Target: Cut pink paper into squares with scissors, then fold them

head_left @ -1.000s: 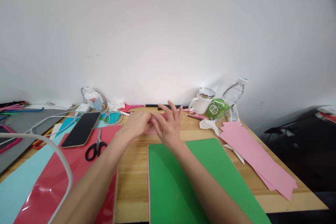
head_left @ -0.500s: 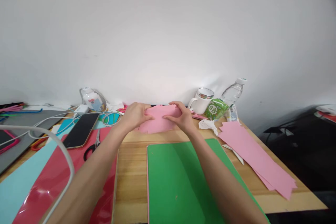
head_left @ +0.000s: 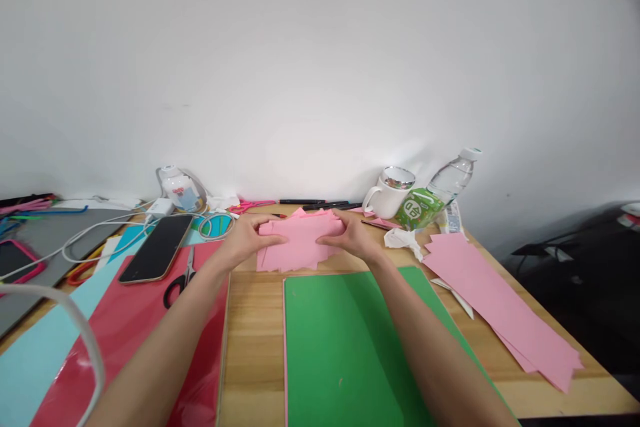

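Pink papers (head_left: 297, 250), ragged at the edges, sit just beyond the green sheet (head_left: 345, 340), pinched at one end by the left hand (head_left: 247, 239) and at the other by the right hand (head_left: 357, 237), thumbs (head_left: 274, 240) on top, probably so the loose layers hold together.

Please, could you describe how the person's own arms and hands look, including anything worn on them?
The left hand and right hand wear no gloves, and no ring or watch shows. The forearms are bare, with no sleeves or bracelets in view.

White mug (head_left: 390, 197) beside green packet (head_left: 420, 209), clear bottle (head_left: 453, 177); black-handled scissors (head_left: 189, 272) on red sheet (head_left: 133, 327).
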The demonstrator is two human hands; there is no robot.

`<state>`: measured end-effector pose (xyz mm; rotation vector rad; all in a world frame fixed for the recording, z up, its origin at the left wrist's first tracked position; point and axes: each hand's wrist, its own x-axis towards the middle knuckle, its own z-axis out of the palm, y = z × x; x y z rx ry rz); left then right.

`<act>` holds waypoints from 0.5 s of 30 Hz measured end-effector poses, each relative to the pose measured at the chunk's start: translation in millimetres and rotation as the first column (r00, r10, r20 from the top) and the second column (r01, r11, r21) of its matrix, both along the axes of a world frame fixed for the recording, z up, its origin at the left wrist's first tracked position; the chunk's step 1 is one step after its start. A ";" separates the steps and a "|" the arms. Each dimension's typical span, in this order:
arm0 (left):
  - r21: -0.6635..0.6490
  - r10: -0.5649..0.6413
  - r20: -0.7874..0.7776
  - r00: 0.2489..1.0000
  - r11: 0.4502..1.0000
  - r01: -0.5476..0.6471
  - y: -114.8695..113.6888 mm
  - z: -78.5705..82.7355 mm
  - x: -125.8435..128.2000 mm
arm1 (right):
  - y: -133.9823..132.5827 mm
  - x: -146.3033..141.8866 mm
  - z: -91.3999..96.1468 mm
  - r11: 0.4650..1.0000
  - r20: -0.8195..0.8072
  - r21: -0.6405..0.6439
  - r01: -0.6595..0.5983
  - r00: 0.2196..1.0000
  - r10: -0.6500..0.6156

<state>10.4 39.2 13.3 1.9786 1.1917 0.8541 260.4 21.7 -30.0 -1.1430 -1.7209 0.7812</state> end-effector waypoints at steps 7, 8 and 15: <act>-0.211 0.061 0.255 0.965 0.977 -0.006 -22.2 -27.5 -17.0 | -7.7 -9.7 -2.2 0.999 -0.041 -0.031 -0.032 0.999 0.030; -0.217 0.149 0.321 0.935 0.973 -0.081 -24.5 -31.5 -12.5 | -7.3 -10.1 0.0 0.999 -0.037 -0.044 -0.027 0.999 0.026; -0.238 0.363 0.446 0.818 0.929 -0.282 -21.8 -46.8 18.0 | -4.8 -7.2 21.1 0.988 -0.026 0.139 0.063 0.998 -0.060</act>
